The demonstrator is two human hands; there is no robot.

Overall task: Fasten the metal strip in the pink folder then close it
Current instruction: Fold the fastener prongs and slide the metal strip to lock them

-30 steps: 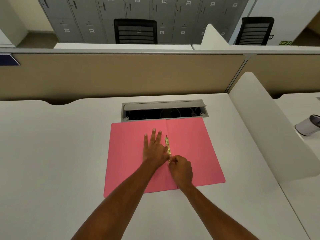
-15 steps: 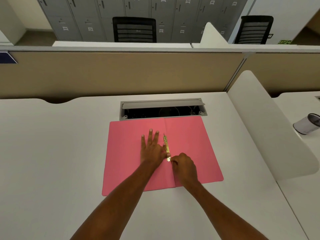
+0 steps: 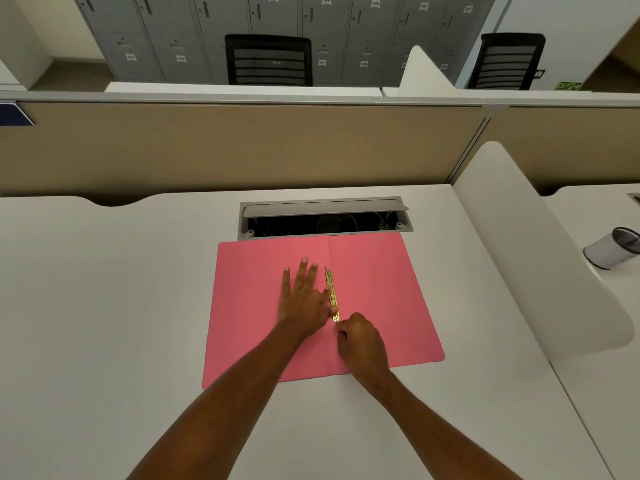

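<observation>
Pink folder [image 3: 374,299] lies spread open and flat on the white desk [image 3: 104,306], its far edge just short of the open cable hatch [image 3: 325,216] at the desk's back edge, its near edge toward the person. Off past the curved divider [image 3: 540,271] on the right, a small white cup [image 3: 611,252] sits well apart from the work. Left hand [image 3: 304,299] rests palm down with fingers splayed on the folder's left leaf, its thumb side against the strip, holding nothing, only pressing. Right hand [image 3: 362,341] is curled just beside the crease, its fingertips pinched at the near end of the metal strip [image 3: 332,294]; whether that grip has actually closed on the end I cannot tell, the knuckles hide it. That brass-coloured strip runs along the centre fold, with a thin prong sticking up at its far end. To my eye the fastening is under way and the closing not begun. Done well, the left hand should pin the strip flat so it cannot skate, while the right presses the near end down firmly; then the upright prong wants the same before the leaf is folded over.
</observation>
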